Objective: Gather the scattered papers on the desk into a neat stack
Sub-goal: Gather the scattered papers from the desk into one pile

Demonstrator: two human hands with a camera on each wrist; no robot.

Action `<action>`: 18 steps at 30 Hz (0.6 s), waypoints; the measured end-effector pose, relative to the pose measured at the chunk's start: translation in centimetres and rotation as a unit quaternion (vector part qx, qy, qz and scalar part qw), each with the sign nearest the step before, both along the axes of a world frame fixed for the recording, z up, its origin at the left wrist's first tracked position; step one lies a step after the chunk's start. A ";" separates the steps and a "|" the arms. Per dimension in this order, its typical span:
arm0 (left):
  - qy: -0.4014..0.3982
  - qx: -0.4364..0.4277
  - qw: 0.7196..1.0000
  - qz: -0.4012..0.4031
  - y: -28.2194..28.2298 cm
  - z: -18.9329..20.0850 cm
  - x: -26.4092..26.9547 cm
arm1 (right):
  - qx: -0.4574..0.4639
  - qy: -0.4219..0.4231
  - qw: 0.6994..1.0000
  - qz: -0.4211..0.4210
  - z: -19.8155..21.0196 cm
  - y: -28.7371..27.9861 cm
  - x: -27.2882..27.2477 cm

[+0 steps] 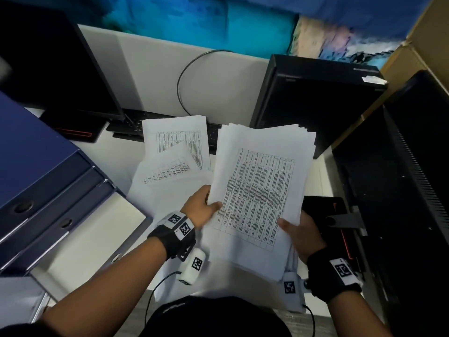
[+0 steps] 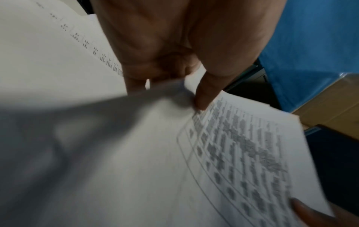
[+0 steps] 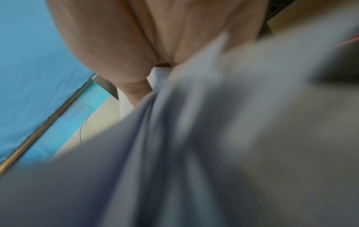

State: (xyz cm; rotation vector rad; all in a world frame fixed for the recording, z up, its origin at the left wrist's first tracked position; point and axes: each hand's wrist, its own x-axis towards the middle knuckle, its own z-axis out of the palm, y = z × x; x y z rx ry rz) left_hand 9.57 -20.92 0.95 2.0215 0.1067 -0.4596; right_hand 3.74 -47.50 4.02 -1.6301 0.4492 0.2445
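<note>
A thick bundle of white printed papers (image 1: 262,188) is lifted above the desk, its top sheet showing a dense table. My left hand (image 1: 202,205) grips the bundle's left edge, thumb on top. My right hand (image 1: 297,233) grips its lower right edge, thumb on the top sheet and fingers beneath. In the left wrist view the thumb (image 2: 205,93) presses the printed sheet (image 2: 242,153). The right wrist view shows only the blurred paper edges (image 3: 174,138) below the palm. Two more printed sheets (image 1: 175,152) lie loose on the desk behind the bundle.
Blue binders (image 1: 41,181) stand at the left. A black monitor (image 1: 53,64) and a keyboard (image 1: 132,125) are at the back left, a black computer case (image 1: 315,100) at the back right, another dark monitor (image 1: 401,190) on the right. A cable (image 1: 182,76) loops on the partition.
</note>
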 end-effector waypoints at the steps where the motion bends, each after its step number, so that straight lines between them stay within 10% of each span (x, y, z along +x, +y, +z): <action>1: 0.006 0.044 0.999 -0.026 0.4 -0.6 0.5 | -0.006 0.003 1.000 -0.004 0.0 -0.1 -0.1; 18: 0.118 0.443 0.888 -0.034 9.9 -5.0 6.7 | -0.034 0.030 0.998 -0.047 -1.7 -2.9 -1.6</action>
